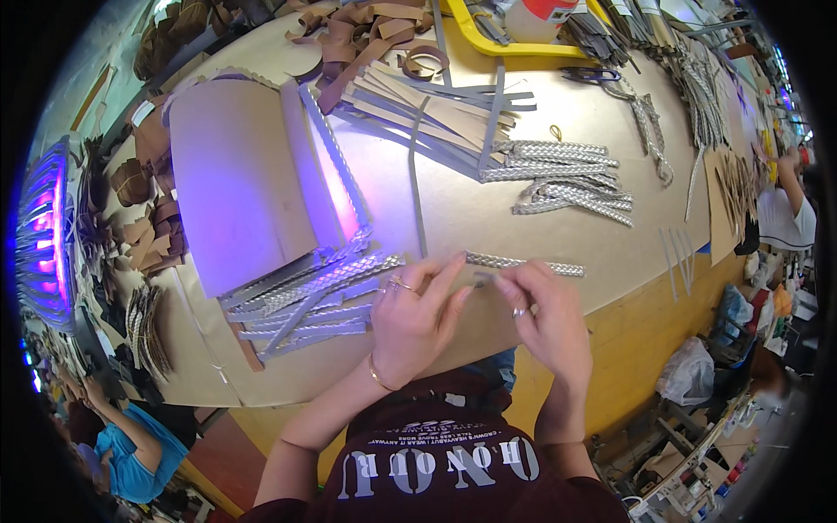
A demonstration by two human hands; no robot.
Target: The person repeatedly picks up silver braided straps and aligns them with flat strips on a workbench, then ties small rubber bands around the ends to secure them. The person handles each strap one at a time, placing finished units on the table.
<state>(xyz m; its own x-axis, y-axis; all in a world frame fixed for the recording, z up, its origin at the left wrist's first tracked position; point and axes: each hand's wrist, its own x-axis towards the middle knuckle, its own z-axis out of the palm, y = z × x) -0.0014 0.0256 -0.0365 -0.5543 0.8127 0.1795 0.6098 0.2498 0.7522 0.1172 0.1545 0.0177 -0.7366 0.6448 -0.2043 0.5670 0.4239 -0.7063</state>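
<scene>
The silver braid [527, 262] looks light and bendy, maybe a bit slippery, and should not break easily; pinching it flat near an end would likely work best; its left end is right by the left hand [417, 314]'s pointing finger, and the rest runs just past the right hand [549, 318], over the table [488, 218]; the left hand is curled, but I cannot tell if it grips; the right seems to pinch a little grey strip [481, 278].

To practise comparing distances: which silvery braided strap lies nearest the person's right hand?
The lone strap just beyond the right hand; other braided straps lie farther from that hand.
</scene>
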